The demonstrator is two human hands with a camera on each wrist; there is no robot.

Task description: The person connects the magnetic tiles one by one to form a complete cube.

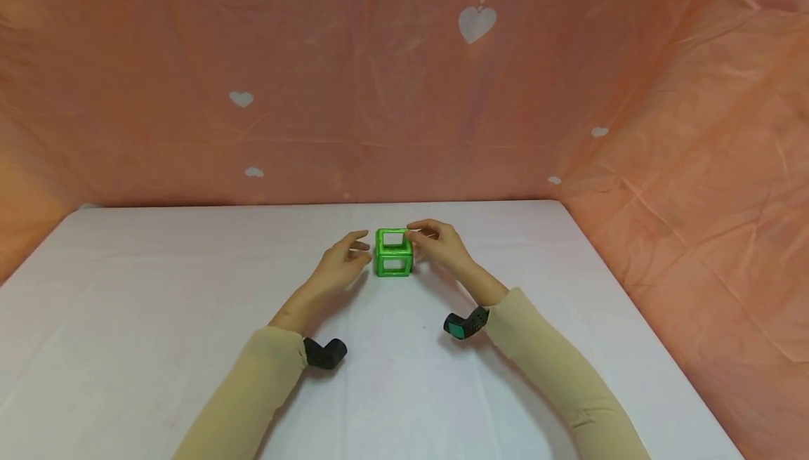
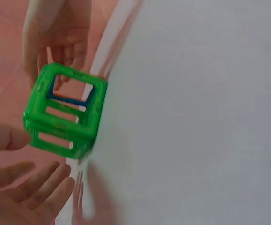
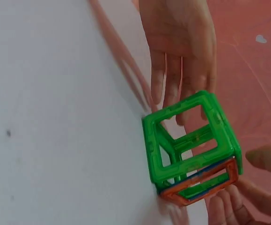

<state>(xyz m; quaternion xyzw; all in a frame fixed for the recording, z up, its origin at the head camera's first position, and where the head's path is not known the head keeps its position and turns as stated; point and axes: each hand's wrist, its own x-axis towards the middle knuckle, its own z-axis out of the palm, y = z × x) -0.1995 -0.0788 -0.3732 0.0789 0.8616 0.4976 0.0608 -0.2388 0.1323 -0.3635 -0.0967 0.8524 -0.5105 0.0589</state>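
Note:
A cube of magnetic tile frames [image 1: 393,251] stands on the white table, mostly green with open windows. One side carries an orange square frame [image 3: 170,196], and a blue edge [image 2: 69,99] shows through a window in the left wrist view. My left hand [image 1: 335,263] is just left of the cube, its thumb and fingers apart and loosely bent, holding nothing. At the cube's right side is my right hand [image 1: 442,246], with thumb and fingers relaxed near the upper edge. Whether its fingertips touch the frame I cannot tell.
The white tabletop [image 1: 158,291] spreads out around both arms. Behind it and along the right hangs an orange sheet [image 1: 347,95] with pale hearts. Each wrist wears a small black device, one by the left sleeve [image 1: 325,353] and one by the right sleeve [image 1: 466,323].

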